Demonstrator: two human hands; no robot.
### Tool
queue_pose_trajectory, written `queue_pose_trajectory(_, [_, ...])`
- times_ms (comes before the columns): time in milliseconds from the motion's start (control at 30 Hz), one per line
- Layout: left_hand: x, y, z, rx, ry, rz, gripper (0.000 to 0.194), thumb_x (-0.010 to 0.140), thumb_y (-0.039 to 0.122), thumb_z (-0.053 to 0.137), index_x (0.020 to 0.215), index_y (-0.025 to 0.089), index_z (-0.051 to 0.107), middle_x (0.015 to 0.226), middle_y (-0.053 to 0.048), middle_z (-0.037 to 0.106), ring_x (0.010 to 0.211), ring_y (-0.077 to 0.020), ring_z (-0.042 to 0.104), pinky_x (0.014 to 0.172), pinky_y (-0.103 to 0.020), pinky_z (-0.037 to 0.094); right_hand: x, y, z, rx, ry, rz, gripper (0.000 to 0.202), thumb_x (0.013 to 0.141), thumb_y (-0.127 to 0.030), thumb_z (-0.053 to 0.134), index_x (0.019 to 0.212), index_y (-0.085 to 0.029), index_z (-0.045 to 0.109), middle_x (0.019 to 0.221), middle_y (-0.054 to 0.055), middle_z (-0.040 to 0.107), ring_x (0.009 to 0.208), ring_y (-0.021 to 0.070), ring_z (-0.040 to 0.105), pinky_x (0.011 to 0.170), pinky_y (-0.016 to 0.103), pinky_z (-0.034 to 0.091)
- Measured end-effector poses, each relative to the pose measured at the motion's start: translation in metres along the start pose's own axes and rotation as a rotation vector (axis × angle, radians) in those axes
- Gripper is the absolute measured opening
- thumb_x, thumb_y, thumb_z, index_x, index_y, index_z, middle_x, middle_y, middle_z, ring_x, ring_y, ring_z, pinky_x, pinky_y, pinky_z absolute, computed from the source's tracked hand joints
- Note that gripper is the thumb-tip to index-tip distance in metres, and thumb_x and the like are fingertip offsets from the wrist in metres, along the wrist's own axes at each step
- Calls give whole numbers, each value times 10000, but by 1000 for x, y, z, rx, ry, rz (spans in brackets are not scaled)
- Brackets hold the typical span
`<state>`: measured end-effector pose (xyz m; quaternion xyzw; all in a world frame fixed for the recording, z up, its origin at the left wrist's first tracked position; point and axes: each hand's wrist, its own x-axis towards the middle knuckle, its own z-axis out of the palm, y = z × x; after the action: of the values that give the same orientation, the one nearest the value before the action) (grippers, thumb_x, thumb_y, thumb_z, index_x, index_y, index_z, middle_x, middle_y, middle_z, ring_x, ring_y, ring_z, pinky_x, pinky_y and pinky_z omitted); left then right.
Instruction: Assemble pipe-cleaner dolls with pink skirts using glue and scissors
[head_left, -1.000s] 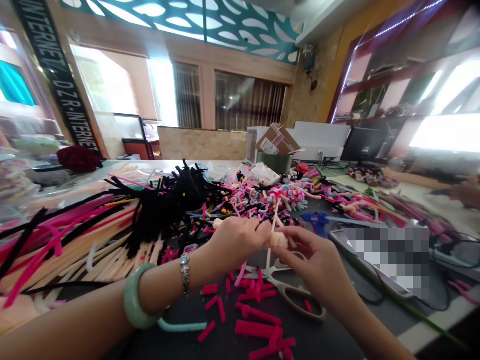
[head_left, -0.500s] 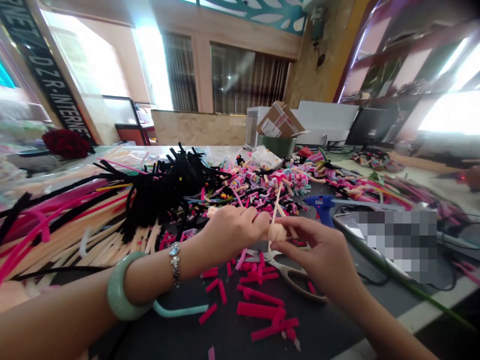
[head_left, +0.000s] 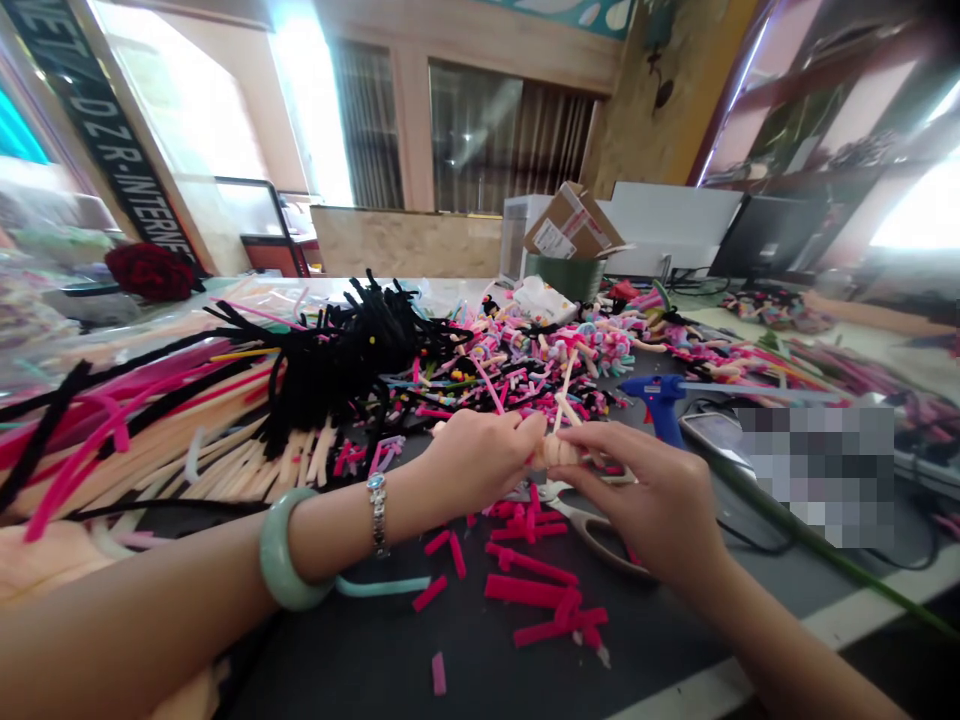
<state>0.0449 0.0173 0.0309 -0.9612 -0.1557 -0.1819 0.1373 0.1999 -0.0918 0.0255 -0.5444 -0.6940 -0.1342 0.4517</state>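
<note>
Both of my hands meet above the dark tabletop, around a small cream wound piece (head_left: 561, 452) of fuzzy stem, with thin cream ends sticking up from it. My left hand (head_left: 484, 455) is closed on its left side, fingertips pressed together. My right hand (head_left: 649, 490) pinches it from the right between thumb and fingers. Beneath my right hand lie scissors (head_left: 600, 540), partly hidden. Short hot-pink pieces (head_left: 525, 592) are scattered below my hands. A light-blue stem (head_left: 384, 587) lies near my left forearm.
A black stem bundle (head_left: 322, 375) and long cream stems (head_left: 240, 455) cover the left. Small colourful pieces (head_left: 517, 350) are heaped behind my hands. A blue glue gun (head_left: 664, 400) and a phone (head_left: 720, 435) lie right; a person's arm (head_left: 885, 318) reaches in far right.
The view has shifted slightly, moving the scene right. The wound cream piece has turned a little between my fingers, and my hands remain closed on it.
</note>
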Motion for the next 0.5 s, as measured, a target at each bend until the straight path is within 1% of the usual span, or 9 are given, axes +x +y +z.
queue_pose_trajectory(67, [0,1,1,-5,-10,-5,135,918,300,449,891,170,476,737,-25,648,645,-214,670,472,-245,381,-1,-1,1,-17,-4,-34,116,792,-211,722,894,-179,678,788,1,709,721,119,649,697,193,459])
queue_pose_trajectory(167, [-1,1,3,-13,-23,-8,129,915,293,451,900,168,480,765,-26,656,659,-214,672,480,-246,379,-3,-1,3,-24,-15,-45,101,812,-207,696,903,-184,659,808,7,707,743,126,651,703,197,457])
queue_pose_trajectory(233, [-2,1,3,-12,-38,-8,116,904,281,466,902,166,483,787,-30,663,675,-214,675,484,-241,374,-4,-1,5,-24,-32,-33,110,803,-209,702,894,-187,646,797,2,699,715,125,642,684,199,455])
queue_pose_trajectory(367, [-3,-2,3,2,-59,21,78,880,243,482,898,168,488,801,-28,666,677,-215,672,482,-242,362,-5,-1,8,3,-79,27,118,790,-231,712,858,-188,625,708,-26,645,625,106,593,613,189,439])
queue_pose_trajectory(500, [-4,-5,5,6,-49,36,55,869,220,481,895,172,490,793,-22,665,659,-212,664,475,-243,346,-4,-2,9,33,-89,49,112,793,-238,705,837,-191,613,711,-30,635,633,101,580,621,188,433])
